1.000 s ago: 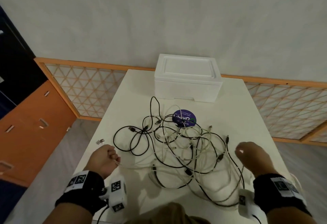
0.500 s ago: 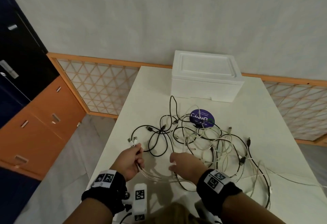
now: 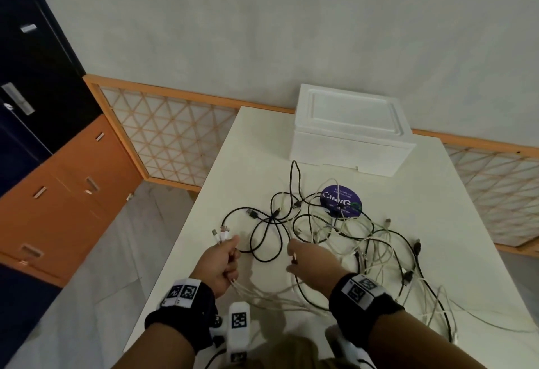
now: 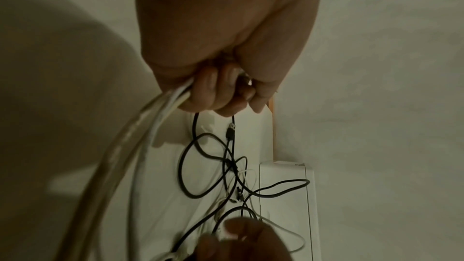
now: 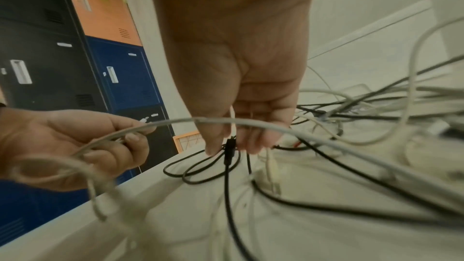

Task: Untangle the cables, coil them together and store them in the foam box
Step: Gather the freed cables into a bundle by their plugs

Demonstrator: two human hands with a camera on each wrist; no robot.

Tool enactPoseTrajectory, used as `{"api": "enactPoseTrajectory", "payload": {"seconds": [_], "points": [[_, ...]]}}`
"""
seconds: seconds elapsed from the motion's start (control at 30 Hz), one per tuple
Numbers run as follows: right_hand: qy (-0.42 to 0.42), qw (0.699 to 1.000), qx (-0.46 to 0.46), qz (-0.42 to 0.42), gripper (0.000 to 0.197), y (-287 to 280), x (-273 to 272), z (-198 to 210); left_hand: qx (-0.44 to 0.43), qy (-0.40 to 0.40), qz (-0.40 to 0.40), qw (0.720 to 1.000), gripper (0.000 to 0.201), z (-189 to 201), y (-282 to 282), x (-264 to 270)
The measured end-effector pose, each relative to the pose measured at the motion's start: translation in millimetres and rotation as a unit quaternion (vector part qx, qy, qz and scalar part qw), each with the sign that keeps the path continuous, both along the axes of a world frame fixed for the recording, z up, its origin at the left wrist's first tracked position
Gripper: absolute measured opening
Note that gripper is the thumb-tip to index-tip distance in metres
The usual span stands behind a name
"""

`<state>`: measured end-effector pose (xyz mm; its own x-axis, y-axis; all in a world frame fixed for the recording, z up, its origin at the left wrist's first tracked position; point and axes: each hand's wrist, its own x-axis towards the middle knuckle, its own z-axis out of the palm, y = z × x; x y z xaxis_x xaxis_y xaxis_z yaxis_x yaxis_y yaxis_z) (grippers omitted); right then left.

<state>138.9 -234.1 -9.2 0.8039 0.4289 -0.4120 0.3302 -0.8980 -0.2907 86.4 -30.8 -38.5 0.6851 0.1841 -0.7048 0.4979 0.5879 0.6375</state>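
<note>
Gripping a bundle of white cables (image 3: 264, 295), the left hand (image 3: 217, 265) hovers over the near left part of the white surface (image 3: 408, 193). Its fingers (image 4: 216, 90) are curled tight round the strands, and several white plug ends (image 3: 221, 234) stick out beyond the fist toward the far side. From the wrist side of the fist the white strands trail back and to the right, under the right forearm, into the main tangle.

Just beside it, the right hand (image 3: 310, 263) reaches down over the near edge of the tangle. In the right wrist view its fingers (image 5: 253, 138) point downward, only slightly bent, with a black connector (image 5: 229, 149) between the thumb and the other fingertips; a thin white strand also runs up between them. Whether the fingertips actually pinch the connector or merely touch it, I cannot tell.

The tangle of black and white cables (image 3: 344, 240) lies spread across the middle and right of the surface, with black loops (image 3: 262, 240) lying nearest the left hand and long strands straggling to the near right edge. A round purple sticker (image 3: 341, 201) shows beneath the far part of the heap.

The white foam box (image 3: 350, 132) stands at the far end of the surface, its lid on, apart from the cables except for one black loop that reaches close to its front wall.

Orange, blue and black cabinets (image 3: 58, 179) stand at the left, and a wooden lattice panel (image 3: 172, 138) runs along the wall behind.
</note>
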Motion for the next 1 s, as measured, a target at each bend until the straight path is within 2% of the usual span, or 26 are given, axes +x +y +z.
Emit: {"api": "enactPoseTrajectory", "payload": {"seconds": [0.03, 0.1, 0.2, 0.3, 0.37, 0.43, 0.5, 0.6, 0.67, 0.73, 0.8, 0.87, 0.9, 0.93, 1.0], "points": [[-0.025, 1.000, 0.013, 0.001, 0.028, 2.6, 6.8, 1.1, -0.001, 0.001, 0.000, 1.000, 0.034, -1.7, -0.3, 1.2], [-0.078, 0.995, 0.016, 0.055, 0.032, 9.6, 23.8, 2.8, -0.001, 0.004, 0.003, 1.000, 0.036, -3.4, -0.6, 4.2], [-0.108, 0.988, -0.013, 0.113, 0.050, 22.2, 51.9, 5.9, 0.007, 0.003, -0.005, 1.000, 0.038, 0.1, -2.2, 6.5], [-0.119, 0.980, -0.047, 0.152, 0.032, 36.0, 67.3, 6.0, 0.019, 0.012, -0.028, 0.999, 0.037, 2.2, -3.8, 5.9], [-0.087, 0.976, -0.056, 0.193, 0.025, 46.1, 61.3, -0.3, 0.028, 0.017, -0.033, 0.999, 0.034, 2.0, -3.9, 4.9], [-0.023, 0.972, -0.067, 0.225, 0.037, 51.8, 45.6, -11.8, 0.035, 0.025, -0.028, 0.999, 0.029, 1.0, -3.6, 4.4], [-0.030, 0.966, -0.079, 0.243, 0.037, 51.5, 33.2, -22.8, 0.043, 0.031, -0.023, 0.998, 0.025, 1.6, -4.8, 4.1], [-0.046, 0.982, -0.009, 0.184, 0.022, 46.2, 31.3, -24.0, 0.068, 0.032, -0.039, 0.996, 0.020, 0.9, -5.8, 4.1], [-0.032, 0.991, 0.106, 0.073, 0.018, 36.0, 35.0, -7.8, 0.080, 0.035, -0.044, 0.995, 0.017, -6.5, -5.2, 4.1], [-0.028, 0.975, 0.214, -0.041, 0.015, 20.0, 40.6, 12.0, 0.085, 0.033, -0.038, 0.995, 0.014, -13.6, -6.4, 4.3], [-0.061, 0.948, 0.288, -0.120, 0.011, 0.6, 47.7, 29.0, 0.138, 0.027, -0.043, 0.989, 0.012, -15.5, -9.2, 8.2], [-0.094, 0.929, 0.317, -0.168, 0.011, -18.8, 53.2, 38.8, 0.288, 0.017, -0.092, 0.953, 0.013, -16.2, -9.5, 16.2], [-0.099, 0.926, 0.318, -0.179, 0.012, -26.7, 55.1, 40.0, 0.377, 0.003, -0.135, 0.916, 0.016, -17.8, -8.3, 20.4], [-0.096, 0.927, 0.309, -0.188, 0.012, -32.9, 55.2, 40.5, 0.455, -0.009, -0.201, 0.867, 0.021, -19.5, -8.2, 23.6], [-0.079, 0.938, 0.279, -0.192, 0.011, -41.4, 52.0, 40.5, 0.567, -0.014, -0.342, 0.749, 0.033, -26.7, -10.2, 28.7]]}}
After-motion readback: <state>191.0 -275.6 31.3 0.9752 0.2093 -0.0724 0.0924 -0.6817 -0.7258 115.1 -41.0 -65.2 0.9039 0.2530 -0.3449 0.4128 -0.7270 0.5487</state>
